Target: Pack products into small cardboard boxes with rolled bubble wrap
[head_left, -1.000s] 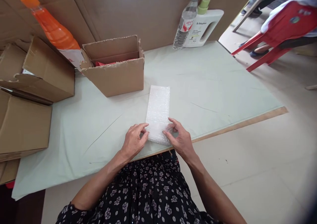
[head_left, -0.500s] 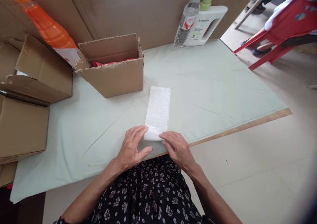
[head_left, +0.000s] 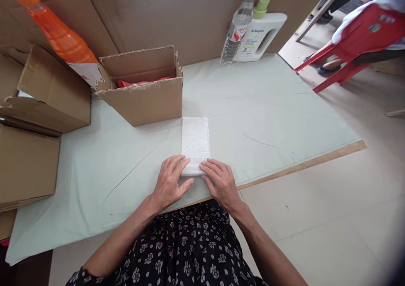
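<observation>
A white bubble wrap bag (head_left: 195, 138) lies flat on the cloth-covered table in front of me, its near end folded over into a thicker band. My left hand (head_left: 171, 180) rests its fingertips on the left side of that fold, with the thumb spread away over the cloth. From the right, my right hand (head_left: 221, 182) presses stretched fingers on the fold's other corner; its thumb sits just in front of the near edge. Neither hand is closed around the wrap. Whether anything is inside the wrap cannot be made out.
Behind the wrap stands an open cardboard box (head_left: 152, 102) with red material inside. More cardboard boxes (head_left: 28, 163) line the left, beside an orange bottle (head_left: 60, 37). A clear bottle (head_left: 236, 37) and white jug (head_left: 249, 45) stand at the back. A person sits on a red chair (head_left: 363, 37).
The bubble wrap looks shorter, with more of its near end folded over, and it has shifted slightly left. Both hands have stayed at the near end, the right fingers now lying flatter.
</observation>
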